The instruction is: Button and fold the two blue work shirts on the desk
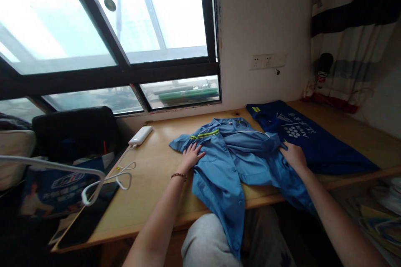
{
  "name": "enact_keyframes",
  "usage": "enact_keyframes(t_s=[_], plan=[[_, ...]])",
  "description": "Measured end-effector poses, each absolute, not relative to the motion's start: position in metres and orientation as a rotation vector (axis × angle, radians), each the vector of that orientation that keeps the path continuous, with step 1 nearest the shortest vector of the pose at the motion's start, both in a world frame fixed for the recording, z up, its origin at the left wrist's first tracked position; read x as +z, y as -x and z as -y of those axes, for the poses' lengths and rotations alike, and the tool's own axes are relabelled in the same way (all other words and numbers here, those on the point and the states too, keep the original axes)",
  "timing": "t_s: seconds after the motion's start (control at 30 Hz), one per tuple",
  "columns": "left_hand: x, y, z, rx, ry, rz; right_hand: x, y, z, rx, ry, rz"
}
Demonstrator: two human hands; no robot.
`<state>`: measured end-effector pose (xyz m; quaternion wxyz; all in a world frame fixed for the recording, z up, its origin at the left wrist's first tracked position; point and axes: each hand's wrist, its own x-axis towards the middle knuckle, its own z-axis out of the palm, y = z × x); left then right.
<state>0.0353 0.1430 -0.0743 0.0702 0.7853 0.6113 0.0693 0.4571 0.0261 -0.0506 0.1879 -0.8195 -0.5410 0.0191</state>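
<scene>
A light blue work shirt (238, 162) with yellow-green stripes lies spread on the wooden desk (150, 192), its lower part hanging over the front edge toward my lap. My left hand (191, 155) rests flat on the shirt's left sleeve with the fingers spread. A bead bracelet sits on that wrist. My right hand (293, 154) lies on the shirt's right side, where it meets a dark blue cloth (313, 142). Its fingers curl into the fabric and are partly hidden.
A white power bank (140, 135) with a looped white cable (123, 173) lies at the desk's left. A dark phone or tablet (87, 217) sits near the left front corner. A black bag (75, 131) stands at the left. The window, the wall sockets (266, 61) and a curtain (354, 33) are behind.
</scene>
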Motion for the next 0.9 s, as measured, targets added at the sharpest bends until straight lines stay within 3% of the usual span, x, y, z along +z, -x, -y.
enact_keyframes(t_s=[0.17,0.23,0.33,0.47,0.63,0.73,0.9], plan=[[-0.053,-0.029,-0.148,0.338,-2.389,-2.123,-0.056,-0.437,-0.009,0.423,1.996,1.654],[-0.04,-0.042,-0.133,0.407,-2.48,-2.121,-0.058,-0.425,0.01,0.398,1.897,1.644],[-0.022,-0.076,-0.085,0.476,-2.636,-1.759,-0.058,-0.39,0.048,0.181,1.754,1.675],[-0.018,-0.127,-0.003,0.307,-2.7,-1.04,-0.061,-0.326,0.083,0.194,1.499,2.001],[-0.041,-0.141,0.035,0.031,-2.505,-1.65,-0.07,-0.296,0.07,-0.075,1.509,2.137],[-0.051,-0.112,0.019,0.021,-2.431,-1.667,-0.072,-0.303,0.055,-0.22,1.603,2.029],[-0.024,-0.049,-0.017,0.633,-2.028,-1.7,-0.076,-0.284,0.034,-0.307,1.593,2.055]])
